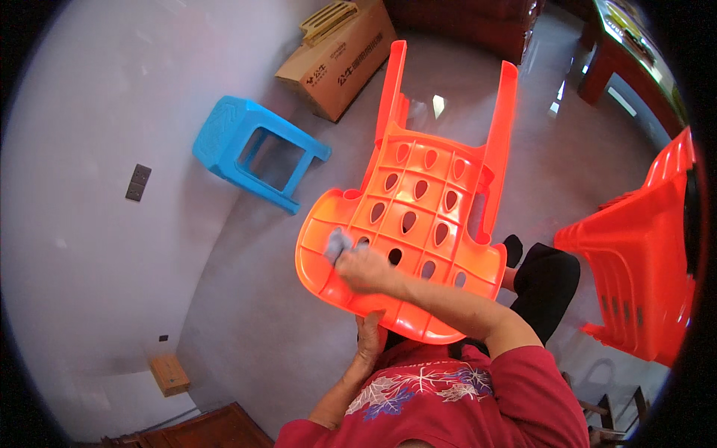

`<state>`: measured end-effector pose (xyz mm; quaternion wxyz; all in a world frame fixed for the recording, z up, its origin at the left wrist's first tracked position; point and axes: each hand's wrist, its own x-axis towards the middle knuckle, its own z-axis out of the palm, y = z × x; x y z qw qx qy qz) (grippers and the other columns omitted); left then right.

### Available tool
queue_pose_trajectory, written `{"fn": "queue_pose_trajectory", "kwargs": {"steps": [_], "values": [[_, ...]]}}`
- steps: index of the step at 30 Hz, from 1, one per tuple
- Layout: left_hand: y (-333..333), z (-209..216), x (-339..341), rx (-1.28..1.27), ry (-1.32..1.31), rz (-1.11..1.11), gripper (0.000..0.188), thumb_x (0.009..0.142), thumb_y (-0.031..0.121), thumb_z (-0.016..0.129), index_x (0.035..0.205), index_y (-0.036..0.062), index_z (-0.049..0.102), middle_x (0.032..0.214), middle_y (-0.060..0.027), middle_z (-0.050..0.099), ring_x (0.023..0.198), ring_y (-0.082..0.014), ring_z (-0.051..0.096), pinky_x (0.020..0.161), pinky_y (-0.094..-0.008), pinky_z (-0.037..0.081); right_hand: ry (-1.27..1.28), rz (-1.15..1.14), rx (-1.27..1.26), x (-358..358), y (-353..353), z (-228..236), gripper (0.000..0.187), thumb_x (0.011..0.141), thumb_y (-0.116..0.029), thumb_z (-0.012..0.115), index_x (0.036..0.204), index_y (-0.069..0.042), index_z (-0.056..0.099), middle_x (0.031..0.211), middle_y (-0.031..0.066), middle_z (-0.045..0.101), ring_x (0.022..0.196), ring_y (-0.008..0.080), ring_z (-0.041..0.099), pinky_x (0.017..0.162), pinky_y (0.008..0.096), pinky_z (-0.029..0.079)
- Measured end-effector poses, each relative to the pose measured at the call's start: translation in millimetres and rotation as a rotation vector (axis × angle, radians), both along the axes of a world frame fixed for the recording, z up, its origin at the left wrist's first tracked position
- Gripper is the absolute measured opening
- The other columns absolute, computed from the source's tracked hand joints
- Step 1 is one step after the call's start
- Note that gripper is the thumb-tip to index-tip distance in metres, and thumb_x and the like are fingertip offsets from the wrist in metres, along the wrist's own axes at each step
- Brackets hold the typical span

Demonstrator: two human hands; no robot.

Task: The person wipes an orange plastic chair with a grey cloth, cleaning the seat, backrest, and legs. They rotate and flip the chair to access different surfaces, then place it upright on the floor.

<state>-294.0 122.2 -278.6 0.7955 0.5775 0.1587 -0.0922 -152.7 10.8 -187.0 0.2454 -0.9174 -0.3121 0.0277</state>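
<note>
An orange plastic chair (420,190) lies tilted in front of me, its ribbed face with teardrop-shaped holes turned up and its legs pointing away. My left hand (370,336) grips the chair's near edge from below, partly hidden by it. On the ribbed face, toward its left side, my right hand (364,270) is closed on a grey-blue cloth (337,245). The cloth is bunched up and touches the plastic.
A blue plastic stool (246,138) lies on its side by the left wall. Behind it stands a cardboard box (340,63) with a yellow slatted piece (328,21) on top. Stacked orange chairs (635,254) are at the right, below a dark red table (635,75).
</note>
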Motion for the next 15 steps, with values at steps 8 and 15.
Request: {"fn": "queue_pose_trajectory", "kwargs": {"steps": [8,15], "values": [[-12.8,63.0,23.9,-0.158,0.022,-0.155,0.050,0.083,0.006,0.065,0.129,0.0093,0.045,0.122,-0.0047,0.051,0.111,-0.0164,0.052,0.098,-0.0329,0.043,0.008,0.155,0.087,-37.0,-37.1,5.8,0.014,0.079,-0.016,0.056,0.091,-0.012,0.058,0.082,0.0058,0.060,0.081,0.0263,0.065,0.057,0.0450,0.049],[7.4,40.0,13.3,-0.119,0.119,-0.110,0.046,0.079,-0.003,0.062,0.122,0.0082,0.049,0.113,-0.0070,0.058,0.106,-0.0215,0.058,0.093,-0.0391,0.049,-0.294,-0.459,0.113,13.4,-92.5,-39.1,0.008,0.078,-0.016,0.056,0.086,-0.013,0.056,0.074,0.0084,0.055,0.060,0.0259,0.061,0.045,0.0410,0.045]]}}
